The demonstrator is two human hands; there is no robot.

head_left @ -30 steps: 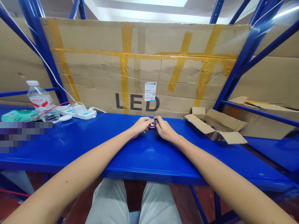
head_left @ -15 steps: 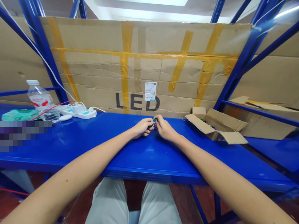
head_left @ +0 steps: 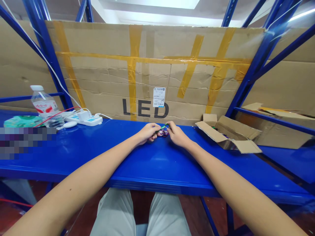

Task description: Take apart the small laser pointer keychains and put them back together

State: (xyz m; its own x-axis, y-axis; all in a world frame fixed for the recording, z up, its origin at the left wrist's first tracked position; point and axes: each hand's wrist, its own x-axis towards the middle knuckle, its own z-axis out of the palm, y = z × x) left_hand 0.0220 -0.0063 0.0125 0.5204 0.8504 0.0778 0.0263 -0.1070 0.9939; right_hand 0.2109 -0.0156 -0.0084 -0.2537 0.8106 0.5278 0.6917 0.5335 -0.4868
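A shiny green carabiner [head_left: 163, 127] is stretched between my hands, just above the blue tabletop. My left hand [head_left: 149, 132] pinches its left end with thumb and fingers. At the other end, the fingers of my right hand [head_left: 176, 133] close on its looped part. Below it, between the hands, shiny purple-pink metal pieces [head_left: 163, 133] show; they look like more carabiners. Whether these hang from the green one or rest on the table, I cannot tell.
An open cardboard box [head_left: 231, 132] with small items inside stands to the right. On the left are a plastic bottle [head_left: 45, 105], a power strip [head_left: 91, 120] with cables and a green packet [head_left: 22, 121]. A large cardboard panel [head_left: 105, 82] rises behind the blue table [head_left: 152, 164].
My hands have moved slightly apart. More of the green carabiner and the purple-pink pieces now shows between them.
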